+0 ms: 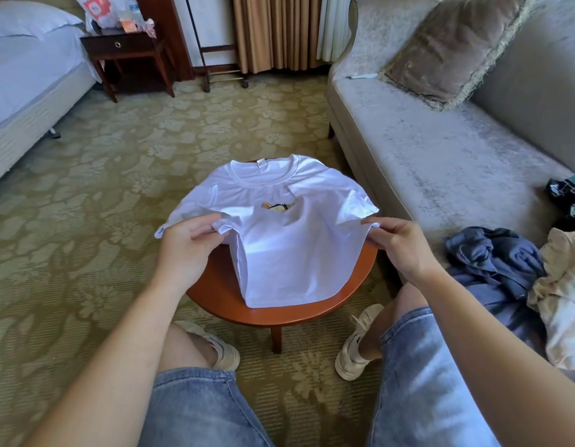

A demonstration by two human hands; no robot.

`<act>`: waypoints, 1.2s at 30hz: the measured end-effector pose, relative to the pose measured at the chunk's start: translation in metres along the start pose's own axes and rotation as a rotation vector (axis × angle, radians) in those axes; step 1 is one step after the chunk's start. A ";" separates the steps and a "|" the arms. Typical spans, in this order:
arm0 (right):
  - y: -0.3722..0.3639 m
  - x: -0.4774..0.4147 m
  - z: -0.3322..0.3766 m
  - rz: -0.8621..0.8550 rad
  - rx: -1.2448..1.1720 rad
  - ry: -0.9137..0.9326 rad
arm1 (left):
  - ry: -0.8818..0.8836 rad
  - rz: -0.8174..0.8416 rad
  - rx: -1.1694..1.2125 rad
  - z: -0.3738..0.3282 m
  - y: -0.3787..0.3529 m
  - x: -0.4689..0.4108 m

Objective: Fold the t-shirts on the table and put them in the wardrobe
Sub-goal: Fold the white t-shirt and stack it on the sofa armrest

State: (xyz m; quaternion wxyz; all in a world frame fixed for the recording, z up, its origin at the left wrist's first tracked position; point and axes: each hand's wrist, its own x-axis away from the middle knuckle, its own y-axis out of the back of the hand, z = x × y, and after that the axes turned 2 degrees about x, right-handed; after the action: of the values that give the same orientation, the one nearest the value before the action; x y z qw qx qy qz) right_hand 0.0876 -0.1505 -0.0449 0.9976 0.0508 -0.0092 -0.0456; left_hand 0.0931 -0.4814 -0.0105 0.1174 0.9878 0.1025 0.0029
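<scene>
With the white t-shirt (273, 233) spread on the round table (279, 312) at frame centre, left hand (186, 250) and right hand (399, 243) each pinching a side edge, both should fold inward evenly, keeping the cloth taut.

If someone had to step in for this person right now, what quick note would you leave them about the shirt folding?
Left hand: grip pinches the white t-shirt at its left edge.
Right hand: grip pinches its right edge.
The shirt lies face up on the round table, collar away, with a crease covering part of the print. Folding has barely begun.
Left to do: finish folding and put it away. The wardrobe is not in view. A blue garment and a cream garment lie heaped on the sofa, possibly next.
</scene>
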 end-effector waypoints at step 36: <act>0.001 0.045 0.020 -0.095 0.233 0.247 | -0.279 -0.297 -0.170 0.007 0.048 0.056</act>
State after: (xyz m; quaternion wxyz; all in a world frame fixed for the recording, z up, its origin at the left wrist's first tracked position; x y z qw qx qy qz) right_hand 0.1323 -0.1559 -0.0245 0.9753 0.1716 0.1106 -0.0845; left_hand 0.1575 -0.5178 -0.0069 0.2125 0.9391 0.2292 -0.1425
